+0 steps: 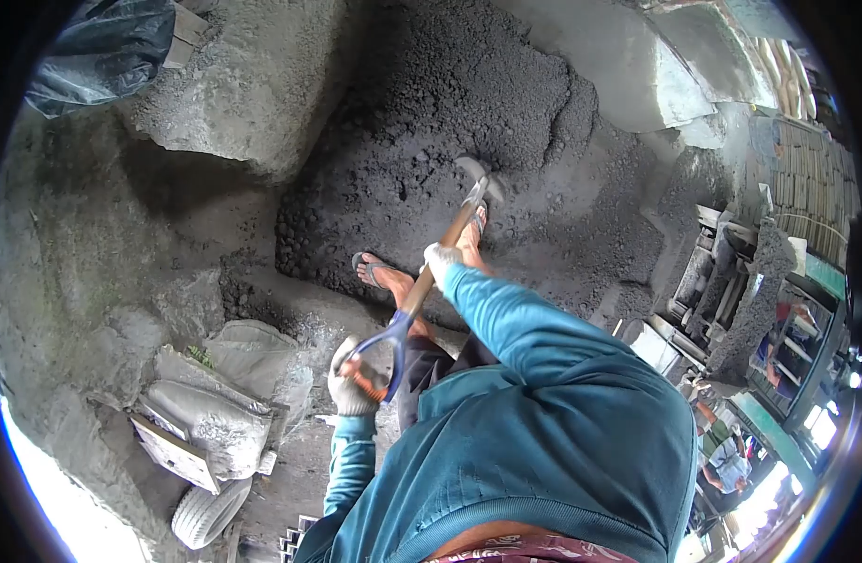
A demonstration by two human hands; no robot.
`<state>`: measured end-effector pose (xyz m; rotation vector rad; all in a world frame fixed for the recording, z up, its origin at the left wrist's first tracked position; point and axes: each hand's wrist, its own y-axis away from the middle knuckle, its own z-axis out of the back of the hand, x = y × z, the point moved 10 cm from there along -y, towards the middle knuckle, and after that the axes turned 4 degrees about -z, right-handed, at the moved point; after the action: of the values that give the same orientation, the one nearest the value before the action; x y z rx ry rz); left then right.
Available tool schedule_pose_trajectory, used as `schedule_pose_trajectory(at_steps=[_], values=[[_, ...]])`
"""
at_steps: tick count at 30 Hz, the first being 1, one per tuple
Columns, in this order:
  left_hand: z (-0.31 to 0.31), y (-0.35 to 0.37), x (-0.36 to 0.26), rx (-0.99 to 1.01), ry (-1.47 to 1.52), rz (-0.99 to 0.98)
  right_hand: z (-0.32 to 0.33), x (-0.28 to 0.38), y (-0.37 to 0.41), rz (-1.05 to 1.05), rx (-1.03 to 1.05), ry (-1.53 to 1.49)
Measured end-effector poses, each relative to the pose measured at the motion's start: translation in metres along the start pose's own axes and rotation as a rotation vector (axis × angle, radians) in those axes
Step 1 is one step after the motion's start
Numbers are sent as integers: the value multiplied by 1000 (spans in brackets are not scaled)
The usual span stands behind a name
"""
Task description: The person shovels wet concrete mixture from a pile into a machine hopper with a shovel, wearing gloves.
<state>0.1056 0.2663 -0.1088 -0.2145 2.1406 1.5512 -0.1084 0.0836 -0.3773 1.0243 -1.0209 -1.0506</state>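
A shovel with a wooden shaft (453,228) slants across the middle of the view. Its metal blade (482,174) is at the dark gravelly material by my right foot. My left hand (353,380), in a pale knit glove, is closed around the orange grip of the blue D-shaped handle (396,349). Partway down the shaft, my gloved right hand (440,262) wraps around the wood. Both feet wear flip-flops (374,267). Part of the blade's face is hidden by its angle.
A large heap of dark grey, crumbly material (459,84) lies ahead between concrete blocks (252,84). Dusty sacks (215,413) and a tyre (210,514) are at lower left. To the right stand a roller machine (708,272), stacked slats (811,188) and another person (726,460).
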Motion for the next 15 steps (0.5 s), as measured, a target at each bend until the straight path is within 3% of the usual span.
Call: schedule_pose_trajectory(at_steps=[5, 6, 8, 10, 12, 14, 15], values=[[-3, -1, 0, 140, 14, 32, 23, -2, -4, 33, -44, 63], [-14, -12, 6, 174, 4, 36, 26, 24, 22, 64, 47, -268], [-49, -45, 12, 191, -149, -77, 41, 48, -12, 102, 106, -435], [-76, -73, 3, 253, -327, -287, 46, 63, -28, -53, 142, -374], [-70, -79, -4, 212, -230, -121, 25, 70, -18, -19, 94, -397], [-47, -61, -42, 126, -253, -113, -30, 53, -11, -72, 200, -360], [-5, -67, -65, 91, -501, -350, -56, 39, -8, -67, 177, -175]])
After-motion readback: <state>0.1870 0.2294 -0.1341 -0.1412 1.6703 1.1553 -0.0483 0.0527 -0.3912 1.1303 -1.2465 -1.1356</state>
